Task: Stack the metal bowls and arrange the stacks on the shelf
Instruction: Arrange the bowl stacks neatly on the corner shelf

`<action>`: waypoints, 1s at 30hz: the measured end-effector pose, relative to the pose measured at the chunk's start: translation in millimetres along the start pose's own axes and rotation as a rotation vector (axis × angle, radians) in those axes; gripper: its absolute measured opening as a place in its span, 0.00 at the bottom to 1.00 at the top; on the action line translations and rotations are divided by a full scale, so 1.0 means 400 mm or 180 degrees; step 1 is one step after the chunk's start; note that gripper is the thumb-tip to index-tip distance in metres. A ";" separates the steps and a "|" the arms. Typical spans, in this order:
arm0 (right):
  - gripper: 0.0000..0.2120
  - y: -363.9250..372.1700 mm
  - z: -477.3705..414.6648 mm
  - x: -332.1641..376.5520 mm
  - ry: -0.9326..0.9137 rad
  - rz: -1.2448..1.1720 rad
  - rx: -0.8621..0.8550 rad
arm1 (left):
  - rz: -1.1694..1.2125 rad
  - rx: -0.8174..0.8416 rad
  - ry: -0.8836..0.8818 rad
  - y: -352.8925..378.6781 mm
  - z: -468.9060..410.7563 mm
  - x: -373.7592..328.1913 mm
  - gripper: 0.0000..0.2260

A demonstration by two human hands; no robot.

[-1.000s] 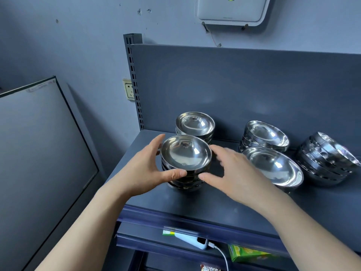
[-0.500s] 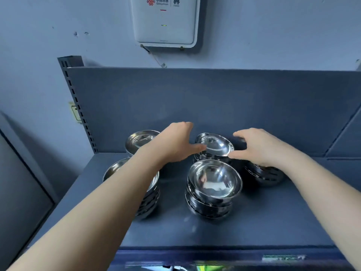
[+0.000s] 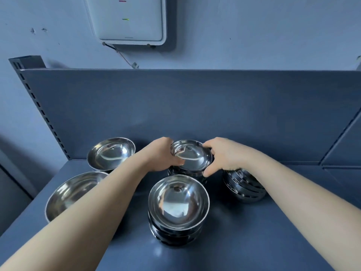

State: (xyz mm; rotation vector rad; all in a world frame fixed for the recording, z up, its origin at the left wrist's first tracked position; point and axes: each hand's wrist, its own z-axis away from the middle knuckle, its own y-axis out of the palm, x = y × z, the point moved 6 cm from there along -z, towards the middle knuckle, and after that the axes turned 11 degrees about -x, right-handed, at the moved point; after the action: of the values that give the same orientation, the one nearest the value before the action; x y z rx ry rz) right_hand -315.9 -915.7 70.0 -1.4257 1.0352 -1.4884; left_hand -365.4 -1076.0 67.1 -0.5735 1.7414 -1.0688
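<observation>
A: We log both bare hands on the rear-centre stack of shiny round steel bowls (image 3: 192,160), which stands on the dark grey-blue metal shelf (image 3: 254,241) close to the shelf's upright back panel (image 3: 195,106).

B: Grip state?

A: The left hand (image 3: 160,156) clasps the left side of that stack's top bowl, thumb lying on the rim. The right hand (image 3: 222,155) clasps the right side, fingers (image 3: 208,146) curled over the far rim and thumb low on the stack's wall. Both hands are closed on it. We cannot tell whether the top bowl is lifted or seated.

B: Other stacks, relative to the held one?

A: Directly in front of it, nearer us, a second stack of nested steel bowls (image 3: 178,202), upright, apart from it by a small gap. To its right, partly under the right wrist, a leaning stack of steel bowls (image 3: 244,187), tilted. To its left, a rear-left steel bowl stack (image 3: 111,153); in front of that, a front-left wide steel bowl (image 3: 72,192), half hidden by the left forearm.

B: Above?

A: A white wall-mounted box (image 3: 127,20) with a green light, on the wall above the panel.
</observation>
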 end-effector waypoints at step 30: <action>0.36 0.035 -0.042 -0.011 -0.0315 0.0327 0.0053 | 0.0534 0.0268 -0.0601 0.035 -0.004 0.035 0.19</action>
State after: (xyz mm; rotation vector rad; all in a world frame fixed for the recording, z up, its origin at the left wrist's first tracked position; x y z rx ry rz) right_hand -332.2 -915.7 54.8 -1.3991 1.0173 -1.3368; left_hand -371.3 -1079.0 48.4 -0.4519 1.5439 -0.9345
